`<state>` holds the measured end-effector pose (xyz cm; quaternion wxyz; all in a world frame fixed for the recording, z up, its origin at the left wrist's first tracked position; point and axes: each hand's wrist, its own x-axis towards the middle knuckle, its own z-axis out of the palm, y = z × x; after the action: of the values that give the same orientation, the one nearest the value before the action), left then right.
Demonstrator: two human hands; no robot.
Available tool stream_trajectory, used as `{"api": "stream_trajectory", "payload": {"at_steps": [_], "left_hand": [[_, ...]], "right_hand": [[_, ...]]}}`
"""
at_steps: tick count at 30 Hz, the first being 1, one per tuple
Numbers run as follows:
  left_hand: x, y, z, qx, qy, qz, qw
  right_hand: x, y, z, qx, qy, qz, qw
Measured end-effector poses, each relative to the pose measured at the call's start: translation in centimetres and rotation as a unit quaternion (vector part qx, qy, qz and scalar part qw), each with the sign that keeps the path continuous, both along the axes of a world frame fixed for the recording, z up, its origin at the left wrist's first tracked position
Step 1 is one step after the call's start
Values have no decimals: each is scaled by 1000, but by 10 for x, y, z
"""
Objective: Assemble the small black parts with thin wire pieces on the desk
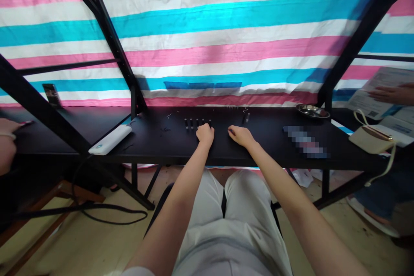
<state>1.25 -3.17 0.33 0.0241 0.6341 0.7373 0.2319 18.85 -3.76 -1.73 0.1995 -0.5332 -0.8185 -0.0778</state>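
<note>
Pale trousers (247, 198) fill the foreground as a seated person reaches both bare arms across a black tabletop (152, 155). The left hand (205, 134) lies curled, its fingers (203, 127) at the right end of a row of small black upright pegs (190, 124); whether it grips one cannot be told. The right hand (238, 136) rests palm down just beside it, loosely open and holding nothing visible. Five pegs stand in the row, and the left hand may hide more. Two slim pieces (246, 117) stand apart near the back edge, and thin wire scraps (168, 115) lie left of the row. A white power bank (110, 139) sits toward the table's left end, a pixelated patch (305, 141) toward its right. Farther back, a shallow steel dish (312, 112) sits at the rear edge, its contents hidden by the angle. A beige pouch (370, 138) lies beyond the patch. A co-worker's hand (391, 94) rests on papers (365, 99) at far right, before a striped pink-and-blue tarpaulin (207, 21).
</note>
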Motion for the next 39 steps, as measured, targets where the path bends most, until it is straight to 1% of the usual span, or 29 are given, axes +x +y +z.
{"api": "stream_trajectory", "payload": {"at_steps": [7, 10, 12, 14, 17, 19, 22, 26, 29, 31, 34, 39], "left_hand": [[1, -2, 2, -3, 14, 6, 1000], [1, 0, 0, 1, 12, 8, 1000], [0, 1, -1, 3, 11, 10, 1000], [-1, 1, -3, 6, 11, 9, 1000], [-2, -1, -5, 26, 16, -1, 1000], [-2, -1, -6, 45, 19, -11, 999], [0, -3, -7, 81, 20, -54, 995], [7, -8, -9, 122, 27, -163, 979], [13, -12, -11, 131, 41, -232, 963], [15, -13, -12, 129, 49, -265, 954], [16, -14, -14, 122, 52, -289, 948], [15, -13, -16, 118, 46, -303, 945]], "right_hand": [[0, -2, 1, 3, 8, 0, 1000], [2, -2, 3, 9, 20, -32, 999], [7, -1, 4, 15, 45, -94, 994], [15, 1, 3, 10, 79, -180, 980], [29, 7, 1, -36, 138, -299, 944], [36, 11, -2, -73, 176, -337, 922], [40, 18, -5, -96, 203, -349, 910], [40, 30, -4, -106, 206, -349, 908], [40, 41, -1, -111, 201, -353, 907], [40, 49, 0, -116, 199, -359, 904], [40, 59, 1, -125, 200, -358, 903], [35, 70, -1, -124, 193, -348, 909]]}}
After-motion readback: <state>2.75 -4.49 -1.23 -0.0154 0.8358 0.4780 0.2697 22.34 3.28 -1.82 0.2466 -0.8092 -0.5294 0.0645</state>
